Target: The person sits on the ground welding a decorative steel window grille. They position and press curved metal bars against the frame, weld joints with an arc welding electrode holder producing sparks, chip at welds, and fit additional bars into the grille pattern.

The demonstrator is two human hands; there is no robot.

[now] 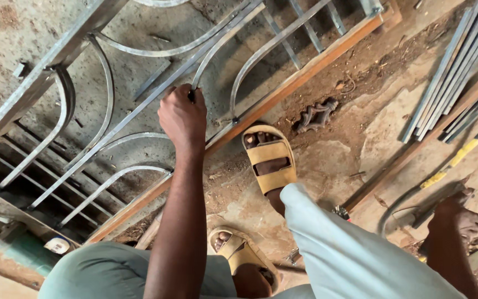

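My left hand (pixel 182 117) is gripping a curved bar (pixel 212 52) of the metal grille (pixel 56 61) lying flat on the floor, its grip shut tight. My right hand (pixel 460 218) is resting closed on a dark tool (pixel 416 213) near the steel strips (pixel 455 66).

A metal grille (pixel 139 105) lay flat on the floor (pixel 349 149), filling the upper left. The left hand (pixel 182 119) closed on one curved bar (pixel 208 52) near its middle. Two sandalled feet (pixel 269 160) stood just right of the grille's edge. A bundle of steel bars (pixel 455 72) lay at far right. The right hand (pixel 460 218) rested on a tool (pixel 416 207) at lower right.
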